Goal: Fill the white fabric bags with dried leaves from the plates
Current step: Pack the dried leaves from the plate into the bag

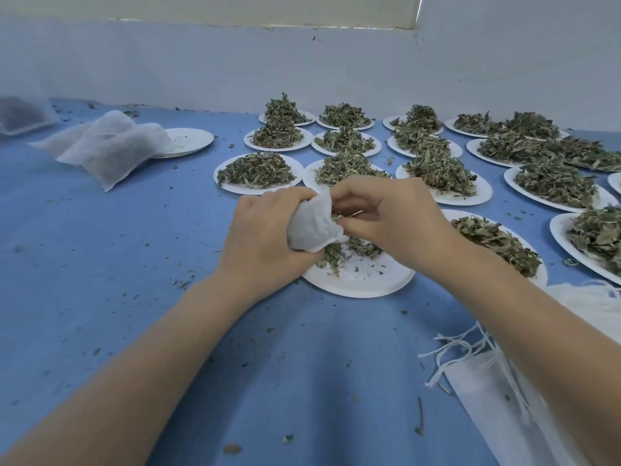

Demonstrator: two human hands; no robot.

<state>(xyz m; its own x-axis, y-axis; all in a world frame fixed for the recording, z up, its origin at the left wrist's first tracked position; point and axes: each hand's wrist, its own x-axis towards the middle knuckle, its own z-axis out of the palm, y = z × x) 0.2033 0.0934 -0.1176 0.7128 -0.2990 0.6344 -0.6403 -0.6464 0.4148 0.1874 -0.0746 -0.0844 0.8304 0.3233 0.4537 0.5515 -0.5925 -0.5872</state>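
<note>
My left hand (265,235) grips a small white fabric bag (311,228) just above a white plate (363,280). A few dried leaves (336,255) lie on that plate under the bag. My right hand (389,216) has its fingers curled at the bag's mouth, pinching its edge with some leaves there. Several more plates heaped with dried leaves (257,171) fill the table behind and to the right.
Filled white bags (111,148) lie at the back left against a stack of bare plates (193,139). A pile of flat white bags with drawstrings (487,375) sits at the near right. Leaf crumbs dot the blue tablecloth (117,257). A wall runs close behind.
</note>
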